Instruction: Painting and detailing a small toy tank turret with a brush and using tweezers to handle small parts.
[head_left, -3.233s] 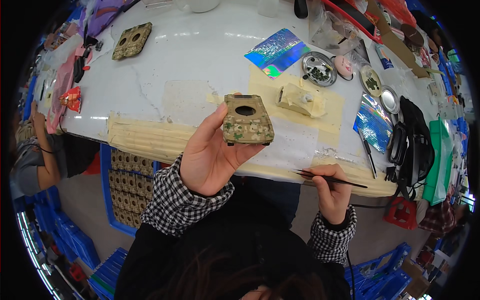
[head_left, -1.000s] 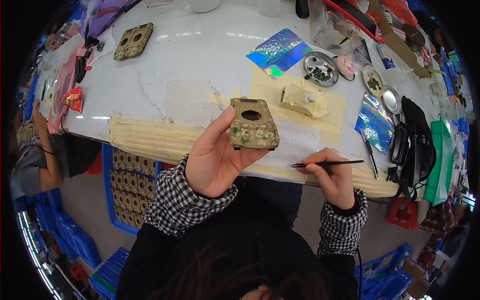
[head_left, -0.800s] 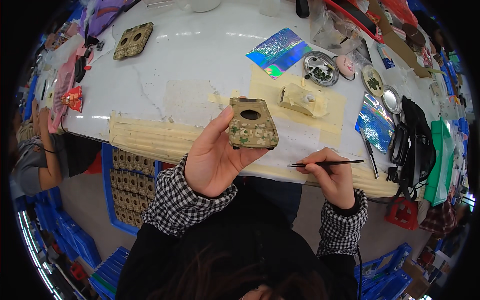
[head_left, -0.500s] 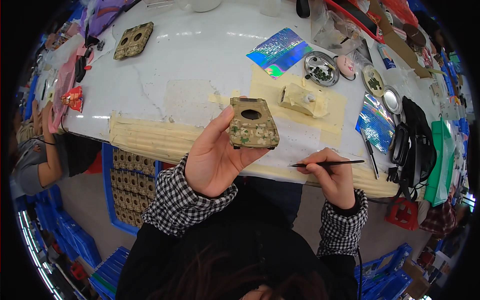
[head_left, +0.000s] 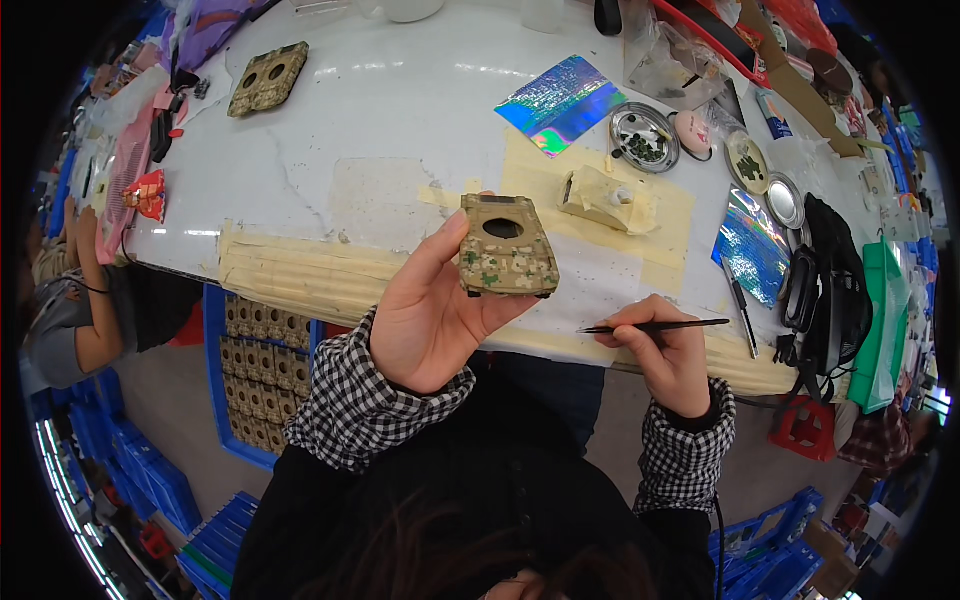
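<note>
Table edge [head_left: 300, 270]: was yellow-taped.
Gap: parted camouflage hull [head_left: 507, 264] from black tool [head_left: 700, 323].
Left hand [head_left: 425, 335]: clamped hull, palm upward.
Right hand [head_left: 668, 355]: pinched tool (tip leftward).

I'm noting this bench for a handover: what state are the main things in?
Camouflage model hull: in left hand, tilted, round hole uncovered.
Slim black tool: in right hand, apart from hull.
Two-hole camouflage part: set down, holes uncovered.
Round silver tin: open, holding dark-green pieces.
Blue crate: open, holding rows of camouflage parts.
</note>
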